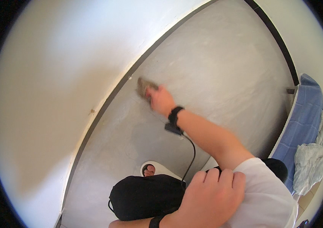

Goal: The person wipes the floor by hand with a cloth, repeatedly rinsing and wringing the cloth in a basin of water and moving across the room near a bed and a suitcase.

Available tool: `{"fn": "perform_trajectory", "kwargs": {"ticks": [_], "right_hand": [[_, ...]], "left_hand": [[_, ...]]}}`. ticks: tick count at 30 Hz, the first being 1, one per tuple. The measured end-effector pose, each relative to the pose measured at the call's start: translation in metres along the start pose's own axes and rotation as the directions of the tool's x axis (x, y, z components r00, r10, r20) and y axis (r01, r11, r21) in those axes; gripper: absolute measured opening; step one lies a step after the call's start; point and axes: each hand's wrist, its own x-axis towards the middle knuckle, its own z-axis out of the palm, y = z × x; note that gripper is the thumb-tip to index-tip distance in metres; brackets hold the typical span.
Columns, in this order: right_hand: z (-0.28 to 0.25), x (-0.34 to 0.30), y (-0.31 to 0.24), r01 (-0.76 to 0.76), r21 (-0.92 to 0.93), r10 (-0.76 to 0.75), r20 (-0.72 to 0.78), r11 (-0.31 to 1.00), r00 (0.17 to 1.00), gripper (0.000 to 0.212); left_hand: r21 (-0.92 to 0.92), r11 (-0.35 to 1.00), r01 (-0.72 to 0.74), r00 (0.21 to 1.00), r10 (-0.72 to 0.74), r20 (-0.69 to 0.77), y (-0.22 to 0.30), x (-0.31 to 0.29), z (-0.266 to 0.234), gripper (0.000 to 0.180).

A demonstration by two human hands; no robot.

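Observation:
My right hand (163, 100) reaches across the grey floor (222, 64) near the left wall. It is closed on a greyish-brown rag (143, 87), blurred by motion and held low over or against the floor. Around that wrist sits a black strap with a small box (173, 128) and a cable hanging from it. My left hand (214, 195) lies against the white sleeve (262, 190) of my right arm. Its fingers curl downward, and their tips are hidden, so whatever they grip does not show.
A white wall (55, 95) with a dark skirting strip (110, 99) runs along the left. At the right stands a bed or mattress with a blue cover (302, 117) and a crumpled pale cloth (313, 163). My black-clad knee (148, 195) and a white slipper (160, 169) are below.

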Motion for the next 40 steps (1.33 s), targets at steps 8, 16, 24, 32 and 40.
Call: {"fn": "perform_trajectory", "kwargs": {"ticks": [8, 16, 24, 32, 40], "right_hand": [[-0.023, 0.026, 0.000, -0.073, -0.028, 0.074, 0.035, 0.997, 0.997, 0.031], [-0.013, -0.036, 0.032, 0.096, 0.018, -0.097, 0.122, 0.995, 0.988, 0.034], [-0.027, 0.016, 0.052, -0.145, 0.040, 0.149, -0.146, 0.989, 0.978, 0.039], [-0.037, -0.058, 0.048, -0.092, -0.019, 0.094, 0.107, 0.996, 0.990, 0.044], [-0.033, -0.006, 0.059, -0.106, 0.016, 0.107, -0.090, 0.994, 0.990, 0.024]], "left_hand": [[-0.003, 1.000, 0.016, 0.988, -0.015, 0.151, 0.015, 0.006, -0.003, 0.020], [0.020, 0.998, 0.065, 0.997, -0.066, 0.045, 0.004, 0.008, 0.000, 0.018], [-0.024, 0.998, 0.061, 0.998, -0.061, -0.030, -0.002, -0.001, 0.013, 0.019], [0.081, 0.996, 0.037, 0.999, -0.036, -0.010, 0.000, -0.006, 0.023, 0.019], [0.085, 0.995, 0.058, 0.998, -0.060, 0.024, -0.002, -0.008, 0.017, 0.022]]}}
